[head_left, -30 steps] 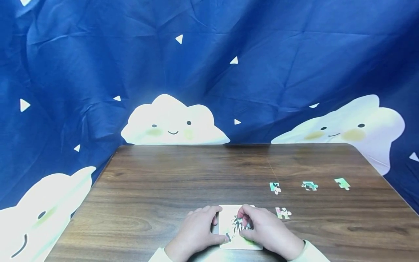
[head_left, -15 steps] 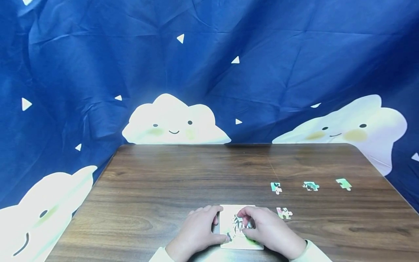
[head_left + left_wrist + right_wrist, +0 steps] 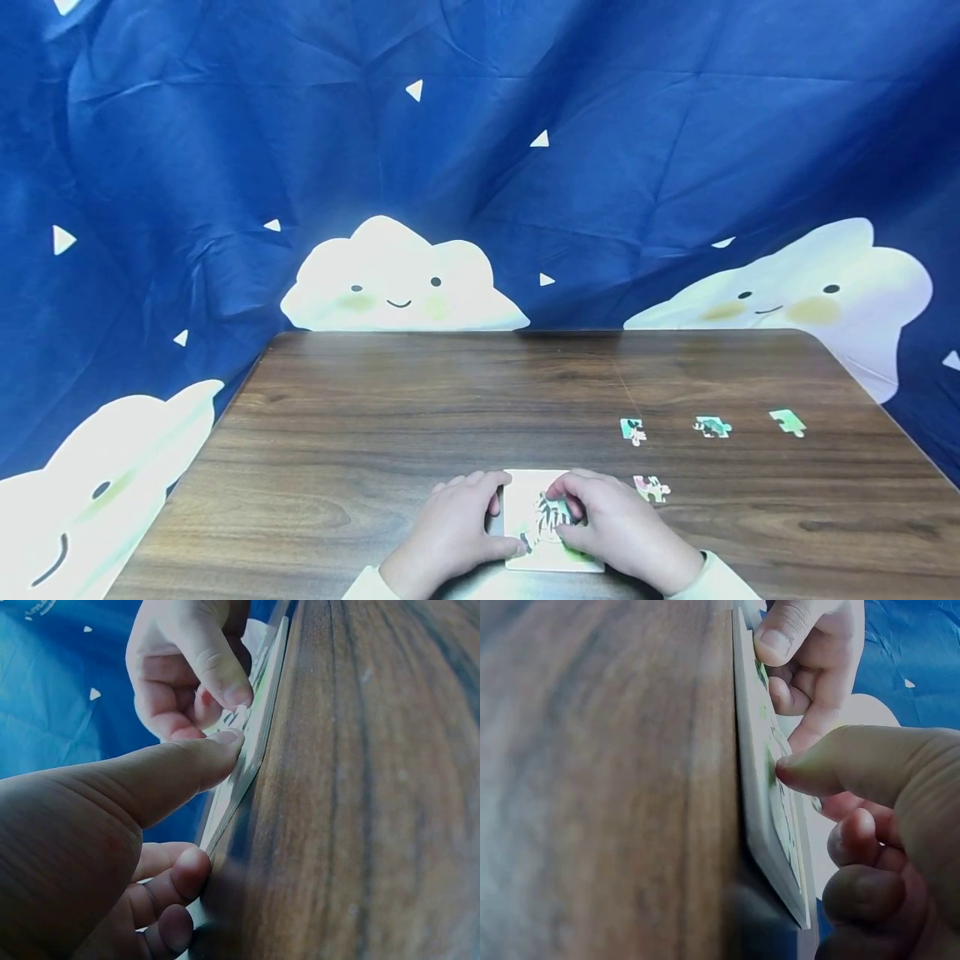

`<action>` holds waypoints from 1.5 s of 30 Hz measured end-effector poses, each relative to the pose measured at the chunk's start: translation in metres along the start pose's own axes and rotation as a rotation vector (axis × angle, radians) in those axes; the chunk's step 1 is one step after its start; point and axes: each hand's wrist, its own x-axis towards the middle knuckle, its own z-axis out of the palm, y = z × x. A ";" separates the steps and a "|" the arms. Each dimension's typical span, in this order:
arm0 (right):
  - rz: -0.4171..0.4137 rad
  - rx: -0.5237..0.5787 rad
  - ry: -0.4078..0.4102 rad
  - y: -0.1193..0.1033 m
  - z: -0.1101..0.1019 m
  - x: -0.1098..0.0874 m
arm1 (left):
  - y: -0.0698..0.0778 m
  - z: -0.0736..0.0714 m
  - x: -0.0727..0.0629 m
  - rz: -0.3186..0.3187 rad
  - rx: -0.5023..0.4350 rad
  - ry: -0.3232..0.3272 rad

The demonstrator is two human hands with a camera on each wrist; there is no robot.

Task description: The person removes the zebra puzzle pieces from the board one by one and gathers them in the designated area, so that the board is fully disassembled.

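A square, pale puzzle board lies flat near the table's front edge, with a black-and-white striped zebra picture in its middle. My left hand grips the board's left side, thumb on top near the front corner and fingertips at the edge. Over the right half of the board, my right hand has thumb and index finger bent together around a striped jigsaw piece. In the right wrist view, the right thumb presses down on the picture surface. My right fingers cover part of the picture.
Beyond the right hand, several loose jigsaw pieces lie on the brown wooden table: a striped one close by, and a green one farthest right. A blue curtain with smiling white clouds hangs behind the table.
My right thumb and index finger have shifted slightly on the zebra picture, with the striped piece under them adjusted a little. My left hand keeps its grip, and the loose pieces lie unchanged.
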 end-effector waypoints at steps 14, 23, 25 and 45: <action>-0.027 0.104 0.105 0.008 0.003 -0.007 | -0.001 0.001 0.002 -0.016 -0.012 -0.015; -0.104 0.124 0.214 0.016 0.000 -0.014 | 0.000 0.003 0.003 -0.015 -0.004 -0.005; -0.120 0.137 0.229 0.018 0.000 -0.014 | 0.000 0.003 0.002 -0.015 -0.005 -0.006; -0.159 0.157 0.315 0.037 -0.007 -0.028 | 0.000 0.000 0.000 -0.008 -0.016 0.007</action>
